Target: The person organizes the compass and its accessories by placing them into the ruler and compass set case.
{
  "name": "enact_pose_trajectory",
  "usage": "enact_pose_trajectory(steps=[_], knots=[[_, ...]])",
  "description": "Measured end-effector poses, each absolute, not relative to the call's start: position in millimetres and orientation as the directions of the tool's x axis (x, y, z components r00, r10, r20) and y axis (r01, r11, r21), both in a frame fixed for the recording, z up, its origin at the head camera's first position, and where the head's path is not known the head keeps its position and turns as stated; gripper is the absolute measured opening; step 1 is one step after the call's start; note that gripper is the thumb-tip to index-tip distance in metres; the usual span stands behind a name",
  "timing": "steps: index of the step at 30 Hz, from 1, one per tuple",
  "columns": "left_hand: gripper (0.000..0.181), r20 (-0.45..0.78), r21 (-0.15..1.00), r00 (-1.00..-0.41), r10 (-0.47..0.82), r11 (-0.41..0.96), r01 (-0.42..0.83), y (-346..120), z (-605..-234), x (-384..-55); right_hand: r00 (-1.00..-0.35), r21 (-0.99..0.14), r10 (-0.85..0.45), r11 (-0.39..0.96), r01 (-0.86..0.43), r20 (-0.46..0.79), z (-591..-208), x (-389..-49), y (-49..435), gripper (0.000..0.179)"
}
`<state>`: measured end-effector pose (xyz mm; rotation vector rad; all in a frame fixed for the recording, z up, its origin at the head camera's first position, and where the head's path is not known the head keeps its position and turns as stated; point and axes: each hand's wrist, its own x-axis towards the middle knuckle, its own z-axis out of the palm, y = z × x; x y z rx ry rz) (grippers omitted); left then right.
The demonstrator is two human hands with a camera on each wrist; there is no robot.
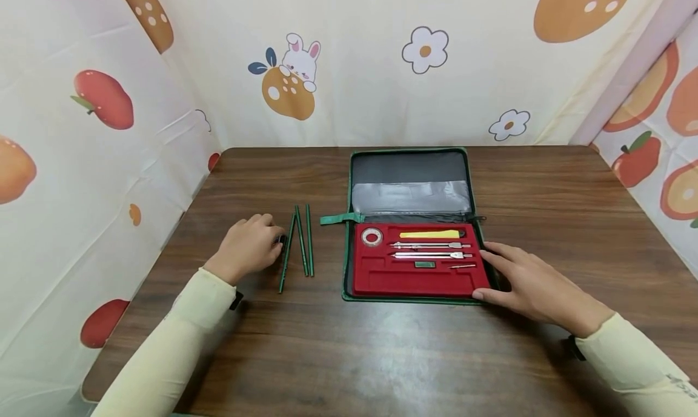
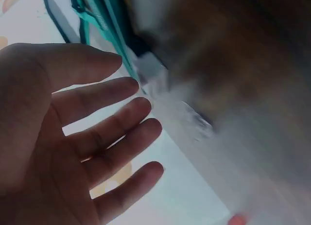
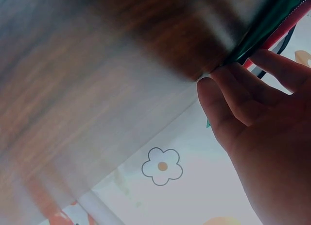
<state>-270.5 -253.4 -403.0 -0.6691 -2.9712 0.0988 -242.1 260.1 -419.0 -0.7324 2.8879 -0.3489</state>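
Observation:
An open green zip case (image 1: 410, 300) lies on the table, its red tray (image 1: 420, 282) facing up. My right hand (image 1: 531, 286) rests against the tray side's right edge, fingers extended; the right wrist view also shows the fingertips at the green edge (image 3: 269, 25). At the left, my left hand (image 1: 248, 247) is beside several green pencils (image 1: 302, 241). Close to its fingertips is a small white block with a dark end (image 2: 153, 72), probably an eraser, seen as a dark piece (image 1: 281, 239) in the head view. The left fingers are relaxed and spread in the left wrist view.
In the tray sit a tape roll (image 1: 372, 237), a yellow utility knife (image 1: 431, 234), two metal compasses (image 1: 431, 256), a small green box (image 1: 425, 264) and a thin metal piece (image 1: 462, 266). The lid (image 1: 411, 168) stands raised at the back. Printed curtains (image 1: 360, 90) border the table.

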Motion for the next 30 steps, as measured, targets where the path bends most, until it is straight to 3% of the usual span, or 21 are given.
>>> enact_pose_trajectory(steps=[7, 16, 21, 27, 30], knots=[[0.036, 0.006, -0.051, -0.948, 0.318, 0.947, 0.317, -263.1, -406.5, -267.0, -0.87, -0.256, -0.486, 0.854, -0.452, -0.085, -418.8, -242.6, 258.9, 0.103], [0.033, 0.089, -0.064, -0.916, 0.392, 0.92, 0.387, -266.6, -408.8, -268.0, -0.869, -0.258, -0.488, 0.852, -0.456, -0.077, -420.3, -242.8, 259.0, 0.104], [0.035, 0.104, -0.099, -0.922, 0.374, 0.926, 0.364, -262.5, -408.4, -272.7, -0.872, -0.258, -0.483, 0.856, -0.449, -0.084, -420.6, -243.2, 259.7, 0.104], [0.011, 0.128, -0.083, -0.923, 0.364, 0.931, 0.356, -258.4, -408.6, -279.2, -0.874, -0.263, -0.475, 0.86, -0.437, -0.101, -419.0, -243.5, 258.8, 0.104], [0.009, 0.12, -0.062, -0.928, 0.354, 0.935, 0.349, -256.0, -408.0, -281.5, -0.875, -0.259, -0.473, 0.863, -0.435, -0.107, -418.0, -244.1, 258.1, 0.104]])
